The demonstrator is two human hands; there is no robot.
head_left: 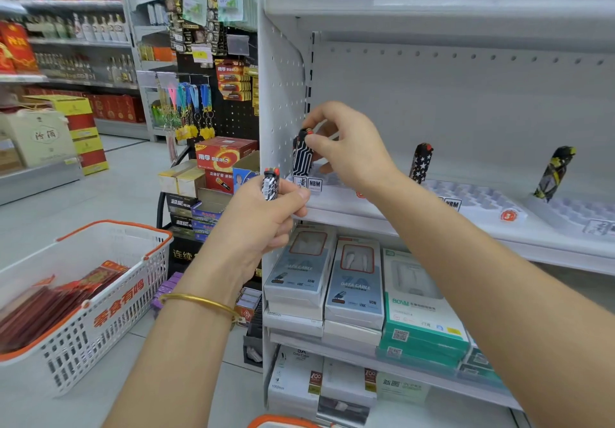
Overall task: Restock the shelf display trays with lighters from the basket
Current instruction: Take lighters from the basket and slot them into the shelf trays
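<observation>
My right hand [346, 148] pinches the top of a black lighter with white lines [302, 158], which stands at the back left of the leftmost white display tray [336, 191]. My left hand [269, 214] grips another black-and-white lighter [271, 183] upright, just in front of the shelf edge. A star-patterned lighter [421, 163] stands in the middle tray [479, 199]. A black-and-yellow lighter [554, 173] leans in the right tray [579, 214]. The white basket with orange rim [100, 297] sits at the lower left and holds red packets.
Boxed data cables [356, 281] fill the shelf below the trays. A rack of battery boxes [226, 158] and hanging keychains [191, 108] stands left of the shelf upright. An orange rim of a second basket [283, 422] shows at the bottom edge.
</observation>
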